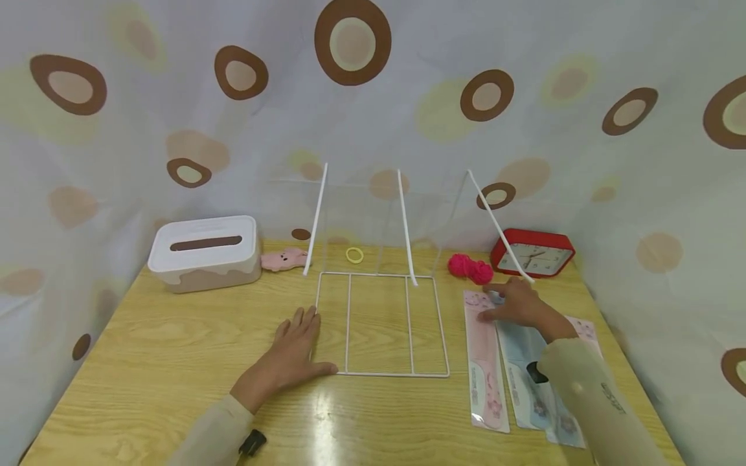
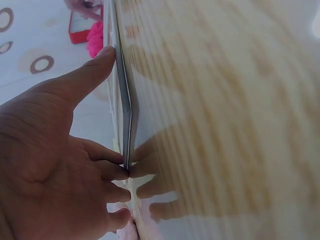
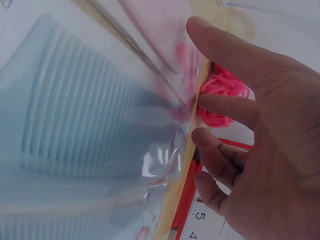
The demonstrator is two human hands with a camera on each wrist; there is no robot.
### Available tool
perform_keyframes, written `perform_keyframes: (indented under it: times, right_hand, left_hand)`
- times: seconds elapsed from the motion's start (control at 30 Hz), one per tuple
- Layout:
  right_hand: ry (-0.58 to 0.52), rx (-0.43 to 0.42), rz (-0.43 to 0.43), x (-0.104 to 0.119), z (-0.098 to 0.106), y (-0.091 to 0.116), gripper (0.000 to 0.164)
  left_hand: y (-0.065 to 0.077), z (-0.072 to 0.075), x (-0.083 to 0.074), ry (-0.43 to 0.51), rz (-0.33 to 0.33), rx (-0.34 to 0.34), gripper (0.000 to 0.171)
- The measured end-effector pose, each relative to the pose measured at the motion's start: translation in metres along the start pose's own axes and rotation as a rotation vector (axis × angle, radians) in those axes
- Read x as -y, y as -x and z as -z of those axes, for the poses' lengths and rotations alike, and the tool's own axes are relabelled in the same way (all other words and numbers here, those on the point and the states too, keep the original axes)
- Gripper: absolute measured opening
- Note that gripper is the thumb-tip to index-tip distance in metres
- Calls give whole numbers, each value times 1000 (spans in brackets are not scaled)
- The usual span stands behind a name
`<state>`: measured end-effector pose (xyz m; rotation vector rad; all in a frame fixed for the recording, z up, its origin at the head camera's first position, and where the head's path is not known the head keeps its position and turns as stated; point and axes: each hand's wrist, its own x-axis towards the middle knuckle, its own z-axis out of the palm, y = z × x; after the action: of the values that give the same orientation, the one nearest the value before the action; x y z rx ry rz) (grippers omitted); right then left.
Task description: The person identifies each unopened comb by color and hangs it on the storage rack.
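Observation:
My left hand (image 1: 294,359) rests flat on the table beside a white wire rack (image 1: 396,374), its fingers spread along the rack's left wire and its thumb at the near left corner. In the left wrist view the palm and fingers (image 2: 97,172) hold nothing. My right hand (image 1: 519,302) hovers over the top ends of packaged combs, with fingers parted and nothing gripped. A pink comb in a clear packet (image 1: 486,375) lies left of a blue one (image 1: 520,369). Ribbed blue teeth (image 3: 85,110) show close up in the right wrist view. Further packets lie partly under my right forearm.
Behind my right hand are a pink yarn skein (image 1: 469,268) and a red clock (image 1: 535,252). A white tissue box (image 1: 206,255), a pink plush item (image 1: 284,259) and a yellow ring (image 1: 354,255) stand along the back. The rack's white uprights (image 1: 406,226) rise behind its base.

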<state>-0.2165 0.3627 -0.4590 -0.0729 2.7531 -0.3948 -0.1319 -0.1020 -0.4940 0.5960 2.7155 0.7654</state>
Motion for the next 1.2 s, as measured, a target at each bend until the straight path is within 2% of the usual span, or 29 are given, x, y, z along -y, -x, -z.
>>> perform_keyframes:
  times: [0.1,0.33,0.5,0.67,0.77,0.9,1.07,1.2]
  right_hand:
    - [15,3,-14,-3,-3,-5,91]
    - [5,-57,-2,-4,-1,-9,79]
    - [-54,-89,-16,-5,-1,-9,57]
    - [-183,-93,-13,-5,2,-5,38]
    - [-256,-109,5,0,6,5,36]
    - [-366,-174,48,9,16,26,38]
    - [-506,-261,145,22,26,50,34]
    - [-582,-276,245,39,30,67,27]
  left_hand:
    - [0,0,0,-5,8,7,109]
    - [-4,2,0,-33,11,6,108]
    - [-4,1,-1,-38,10,8,108]
    - [-1,0,0,-35,25,8,107]
    - [0,-1,0,-39,31,6,107]
    - [0,-1,0,-43,30,4,107]
    - [0,-1,0,-36,29,1,107]
    - [0,-1,1,-36,32,4,107]
